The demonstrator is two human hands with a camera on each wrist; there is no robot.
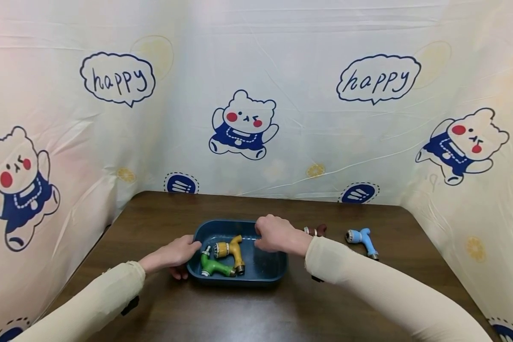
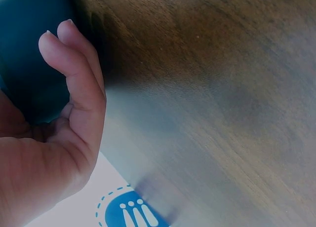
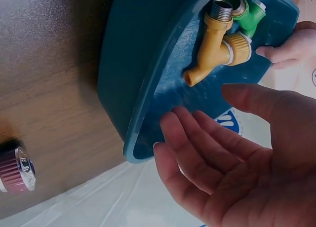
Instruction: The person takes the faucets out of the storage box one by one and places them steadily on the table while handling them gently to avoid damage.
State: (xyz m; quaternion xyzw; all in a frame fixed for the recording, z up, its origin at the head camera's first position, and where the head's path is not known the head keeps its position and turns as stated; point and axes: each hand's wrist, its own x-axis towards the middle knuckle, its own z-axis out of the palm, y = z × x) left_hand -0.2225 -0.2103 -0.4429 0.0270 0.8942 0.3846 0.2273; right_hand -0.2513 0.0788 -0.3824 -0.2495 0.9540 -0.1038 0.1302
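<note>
A dark blue plastic tray (image 1: 268,267) stands on the table. My left hand (image 1: 177,251) grips its left end, thumb at the rim and fingers along the outer wall; in the left wrist view those fingers (image 2: 84,74) curl beside the tray wall. Inside lie a yellow tap (image 1: 236,251) and a green tap (image 1: 215,267), close together in the left half. Above the tray's right end is my right hand (image 1: 275,232). The right wrist view shows its fingers (image 3: 190,153) loosely bent, with nothing between them and the thumb.
To the right of the tray, a dark red tap (image 1: 321,230) lies partly hidden behind my right wrist. A light blue tap (image 1: 363,237) lies farther right on the wooden table (image 1: 154,209). A printed cloth (image 1: 299,142) hangs around the table's back and sides.
</note>
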